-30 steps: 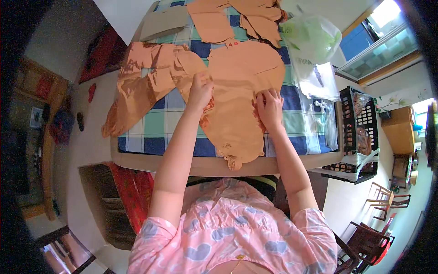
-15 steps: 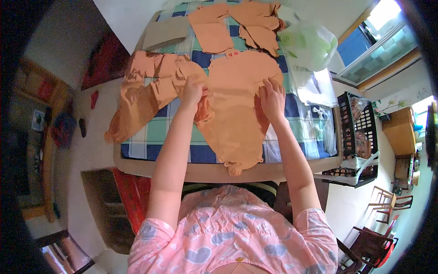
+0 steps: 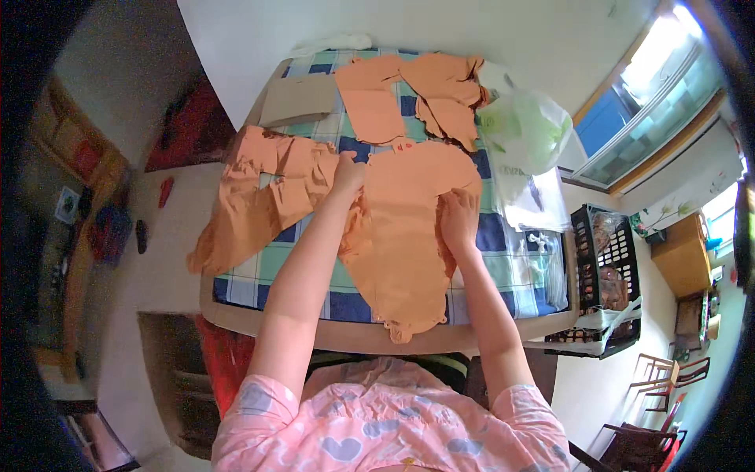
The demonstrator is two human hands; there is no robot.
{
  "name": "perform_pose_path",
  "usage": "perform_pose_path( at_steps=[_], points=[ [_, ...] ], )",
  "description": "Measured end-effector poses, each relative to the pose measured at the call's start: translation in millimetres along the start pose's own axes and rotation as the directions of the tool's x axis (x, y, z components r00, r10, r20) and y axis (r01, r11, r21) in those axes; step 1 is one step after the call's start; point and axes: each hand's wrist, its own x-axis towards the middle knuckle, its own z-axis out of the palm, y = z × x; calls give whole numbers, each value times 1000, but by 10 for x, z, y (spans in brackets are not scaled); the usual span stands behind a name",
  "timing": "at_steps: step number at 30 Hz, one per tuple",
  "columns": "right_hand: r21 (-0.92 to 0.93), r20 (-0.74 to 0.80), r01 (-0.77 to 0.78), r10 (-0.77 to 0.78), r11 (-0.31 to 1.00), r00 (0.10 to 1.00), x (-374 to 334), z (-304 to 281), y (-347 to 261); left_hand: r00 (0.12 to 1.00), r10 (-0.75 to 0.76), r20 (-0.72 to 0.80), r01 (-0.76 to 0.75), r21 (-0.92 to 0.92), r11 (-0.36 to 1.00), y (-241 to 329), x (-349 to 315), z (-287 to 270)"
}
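Observation:
In front of me a deflated rose-gold foil balloon lies flat on the checked bedding, its small tabbed end hanging toward me over the near edge. My left hand is closed at its upper left edge, fingertips pinched together. Along the right edge my right hand has its fingers curled around the foil, which is folded inward there. Part of the left side is also folded and creased beneath my left forearm. Another crumpled foil balloon spreads to the left, beside my left hand.
More flat foil pieces lie at the far side, with a grey-brown flat box to their left. Clear plastic bags cover the right side of the checked cloth. A black plastic crate stands off the right edge.
My left hand has moved farther from me, up the balloon's left edge. My right hand stays on the right edge, its fingers more curled. The whole view has tilted upward.

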Motion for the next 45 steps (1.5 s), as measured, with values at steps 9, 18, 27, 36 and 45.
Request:
perform_pose_path(
  at_steps=[9,18,27,36,45],
  points=[
    [64,30,-24,22,998,999,-58,26,43,998,53,-25,-46,224,973,366,-366,-67],
    [60,215,-342,322,938,922,-49,-370,-144,959,-153,238,218,-276,936,312,-1139,-474],
    [37,272,-360,338,932,901,-385,-553,-272,934,-215,284,283,-224,932,124,-2025,-693],
    [59,355,-377,334,924,873,-769,-787,-458,921,-136,366,278,-370,886,65,-2610,-658],
    [164,313,-340,278,926,908,-826,-812,-507,923,-125,363,278,-405,871,111,-2645,-588]
  ],
)
